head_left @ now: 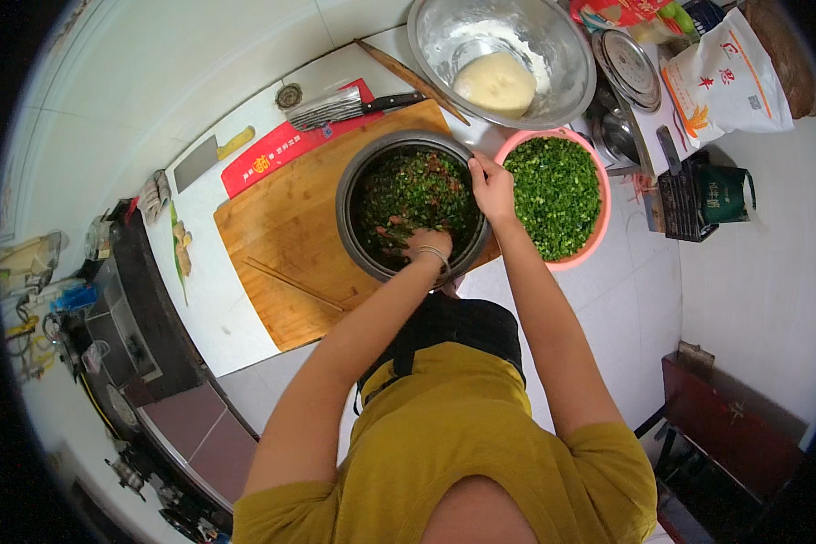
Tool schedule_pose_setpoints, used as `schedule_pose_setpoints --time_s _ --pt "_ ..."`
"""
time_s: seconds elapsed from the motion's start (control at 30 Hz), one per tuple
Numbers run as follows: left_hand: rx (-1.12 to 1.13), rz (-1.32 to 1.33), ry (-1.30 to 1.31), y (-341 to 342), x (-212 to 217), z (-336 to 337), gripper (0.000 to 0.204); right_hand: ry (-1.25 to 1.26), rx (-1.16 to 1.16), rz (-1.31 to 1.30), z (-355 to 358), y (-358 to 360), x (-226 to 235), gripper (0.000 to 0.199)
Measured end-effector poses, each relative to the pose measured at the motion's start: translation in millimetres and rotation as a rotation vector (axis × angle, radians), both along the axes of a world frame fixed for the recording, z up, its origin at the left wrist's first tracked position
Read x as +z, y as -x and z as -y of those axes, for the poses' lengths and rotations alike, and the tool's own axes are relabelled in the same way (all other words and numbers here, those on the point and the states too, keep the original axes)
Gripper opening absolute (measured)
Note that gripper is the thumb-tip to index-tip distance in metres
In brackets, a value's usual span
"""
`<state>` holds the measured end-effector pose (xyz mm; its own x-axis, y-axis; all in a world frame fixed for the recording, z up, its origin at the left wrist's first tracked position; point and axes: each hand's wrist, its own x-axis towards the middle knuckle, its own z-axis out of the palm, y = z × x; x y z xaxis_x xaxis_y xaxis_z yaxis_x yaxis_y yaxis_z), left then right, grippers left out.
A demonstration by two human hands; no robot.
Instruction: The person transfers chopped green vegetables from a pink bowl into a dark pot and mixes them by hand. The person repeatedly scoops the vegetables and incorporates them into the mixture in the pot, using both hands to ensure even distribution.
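In the head view, we count three large round containers near the hands. One dark pot [343,204], over the right part of one wooden board [276,231], holds chopped green filling [417,181] flecked with reddish bits. Our left hand [429,243] is sunk in that filling at the pot's near side; its fingers are partly buried, so we cannot tell whether they are spread or pressed together. Our right hand [493,189] pinches the pot's right rim. Just right of it, one pink bowl [606,204] is filled with chopped greens [551,195]; beyond, one steel basin [429,50] holds one pale dough lump [496,83]. Two knives [198,165] lie beyond the board.
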<state>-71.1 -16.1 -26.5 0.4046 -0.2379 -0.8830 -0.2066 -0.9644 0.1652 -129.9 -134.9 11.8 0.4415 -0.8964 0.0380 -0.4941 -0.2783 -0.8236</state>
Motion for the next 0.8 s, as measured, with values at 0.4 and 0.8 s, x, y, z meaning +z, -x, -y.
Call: schedule_pose_setpoints --time_s 0.4,0.8 --pt "0.298 -0.13 0.141 3.7 -72.5 47.1 0.074 -0.047 0.018 -0.004 0.9 -3.0 -0.9 0.026" --pt "-0.15 -0.374 0.129 -52.6 55.9 -15.3 0.058 0.003 -0.009 0.039 6.0 -2.8 -14.3 0.025"
